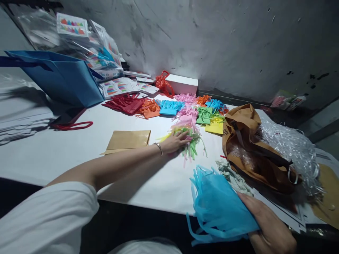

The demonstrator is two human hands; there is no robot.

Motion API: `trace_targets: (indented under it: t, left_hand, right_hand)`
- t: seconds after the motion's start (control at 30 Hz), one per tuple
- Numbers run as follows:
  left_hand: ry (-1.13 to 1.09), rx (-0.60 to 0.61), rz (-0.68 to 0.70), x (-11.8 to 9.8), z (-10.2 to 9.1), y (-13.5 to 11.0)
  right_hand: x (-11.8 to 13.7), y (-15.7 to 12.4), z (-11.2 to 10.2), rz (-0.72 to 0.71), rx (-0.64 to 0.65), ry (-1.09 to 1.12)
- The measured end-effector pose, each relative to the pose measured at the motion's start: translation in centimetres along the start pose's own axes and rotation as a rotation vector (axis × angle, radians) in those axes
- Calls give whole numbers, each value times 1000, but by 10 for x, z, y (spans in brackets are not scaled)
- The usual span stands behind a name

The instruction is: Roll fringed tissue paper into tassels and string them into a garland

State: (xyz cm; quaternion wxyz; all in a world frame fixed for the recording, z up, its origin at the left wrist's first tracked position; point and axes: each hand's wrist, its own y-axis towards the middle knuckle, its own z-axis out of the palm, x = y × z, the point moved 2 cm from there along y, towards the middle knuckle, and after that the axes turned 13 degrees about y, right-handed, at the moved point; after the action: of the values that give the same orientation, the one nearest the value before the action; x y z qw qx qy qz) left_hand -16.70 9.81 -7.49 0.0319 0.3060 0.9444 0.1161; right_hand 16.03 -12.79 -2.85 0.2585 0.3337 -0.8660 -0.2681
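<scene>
My left hand [173, 143] reaches out across the table, its fingers curled over a loose bundle of fringed tissue paper [193, 146] in pale green, yellow and pink. Part of that bundle is hidden beneath the palm. Close to me at the lower right, my right hand [267, 225] grips the folded end of a blue fringed tissue-paper tassel [222, 204]; its strips hang toward the left, past the table's front edge. Behind my left hand lie folded fringed tassels, among them a dark red one [125, 104], a blue one [171, 107] and a yellow one [214, 127].
A brown paper packet [129, 139] lies beside my left forearm. At left stand a blue bag [63, 77] and plastic-wrapped printed packs [76, 31]. A brown cloth bag [246, 130] and clear plastic strands [291, 148] fill the right. A white box [182, 84] sits near the wall.
</scene>
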Motion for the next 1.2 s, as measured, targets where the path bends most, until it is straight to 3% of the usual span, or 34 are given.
trace_targets:
  t: [0.07,0.13,0.2,0.3,0.37,0.43,0.5,0.57,0.67,0.73,0.83,0.93,1.03,1.1,1.2]
  left_hand:
    - [4,-23,1,20,-19,9]
    - [18,-51,-22,25,-40,11]
    - [13,-96,-48,11,-62,8]
    - [-191,-129,23,-35,-93,-9]
    - [-500,15,111,-65,-105,-22]
    - [-821,260,167,-85,-110,-34]
    - [-1091,413,181,-91,-110,-43]
    - [-1322,388,151,-91,-107,-50]
    - [-1654,370,-18,-98,-93,-61]
    - [-1860,525,-116,-114,-80,-71]
    - [-2090,751,-92,-147,-64,-86]
    - [-2196,788,-201,-172,-54,-94]
    - [-2191,797,-340,-184,-48,-92]
    - [-2173,787,-328,-185,-49,-87]
    - [-2119,766,-251,-174,-55,-84]
  right_hand:
    - [-3,0,1,22,-12,-10]
    - [-3,8,4,23,-55,-8]
    - [0,22,9,-3,-90,1]
    - [10,47,20,-101,-107,29]
    - [18,61,26,-206,-115,30]
    - [25,70,28,-302,-133,5]
    - [27,75,29,-355,-144,-27]
    - [27,77,31,-345,-177,-44]
    - [24,78,37,-286,-271,-21]
    - [21,78,48,-257,-315,2]
    - [10,77,67,-220,-268,38]
    - [-15,71,73,-181,-229,84]
    - [-43,62,44,-135,-279,5]
    - [-51,57,11,-111,-358,-168]
    - [-39,49,-26,-157,-437,-459]
